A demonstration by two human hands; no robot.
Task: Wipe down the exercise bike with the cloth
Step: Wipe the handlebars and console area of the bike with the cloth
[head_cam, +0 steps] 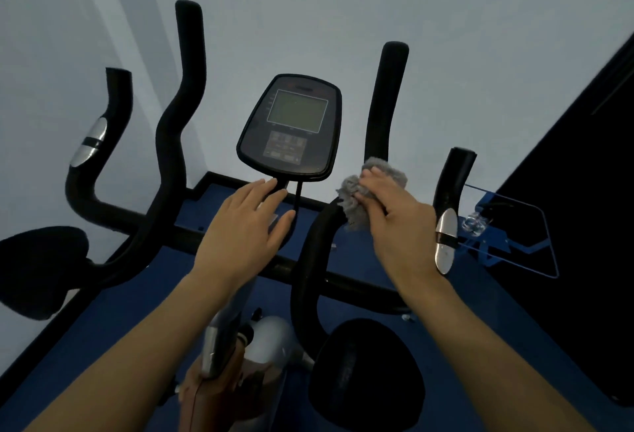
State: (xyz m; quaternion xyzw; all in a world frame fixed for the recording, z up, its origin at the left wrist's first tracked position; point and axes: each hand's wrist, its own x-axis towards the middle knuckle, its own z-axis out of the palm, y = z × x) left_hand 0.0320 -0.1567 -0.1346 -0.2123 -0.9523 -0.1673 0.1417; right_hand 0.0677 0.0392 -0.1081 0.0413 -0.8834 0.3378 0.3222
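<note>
View from above the exercise bike [192, 236], looking down onto its console [291, 126] and handlebars. The grey cloth [356, 205] is bunched against the right inner handlebar [386, 105], at the bend where the padded grip turns upward. The right hand [401, 222] grips it there, fingers close together and curved over the fabric so that it wraps the tube rather than touching one side only. This placement suggests that the padding is wiped by sliding along its length. The left hand [240, 229] holds nothing; its fingers are straight and slightly spread, with the tips just under the console's lower edge. Whether they bear on the stem cannot be told, though the position would serve to brace the body. Judged from the cloth's position, the console, the left handlebars and the silver pulse sensor [445, 243] are probably not yet wiped.
</note>
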